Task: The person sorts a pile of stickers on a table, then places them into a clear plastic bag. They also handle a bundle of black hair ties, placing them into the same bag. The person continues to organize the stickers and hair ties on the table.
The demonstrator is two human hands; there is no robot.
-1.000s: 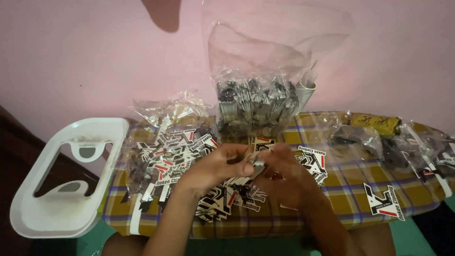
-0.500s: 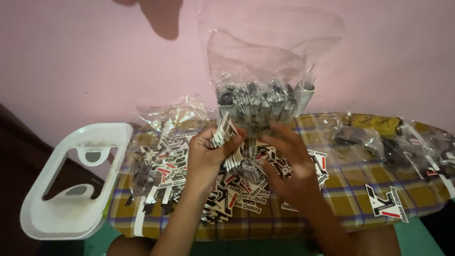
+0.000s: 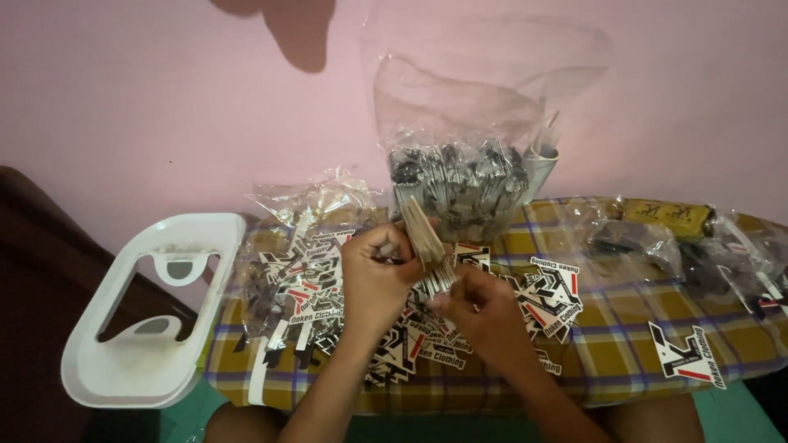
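Note:
My left hand [image 3: 376, 275] grips a thick stack of paper tags [image 3: 424, 239], held on edge above the table. My right hand [image 3: 480, 308] pinches the lower end of the same stack, fingers closed around it. Beneath both hands lie several loose black, white and red printed stickers [image 3: 552, 297] scattered on a plaid cloth [image 3: 624, 361]. A tall clear plastic bag [image 3: 469, 176] full of dark packed items stands just behind the stack.
A white plastic stand [image 3: 152, 316] lies off the table's left end. Crinkled clear bags [image 3: 316, 201] sit behind the stickers at left, and more bagged items [image 3: 657, 234] lie at right. A single large sticker [image 3: 688, 354] rests near the right front edge. A pink wall rises behind.
Both hands have lifted from the sticker pile and brought the stack of tags upright, with the left hand rising and the right hand closing on its lower end.

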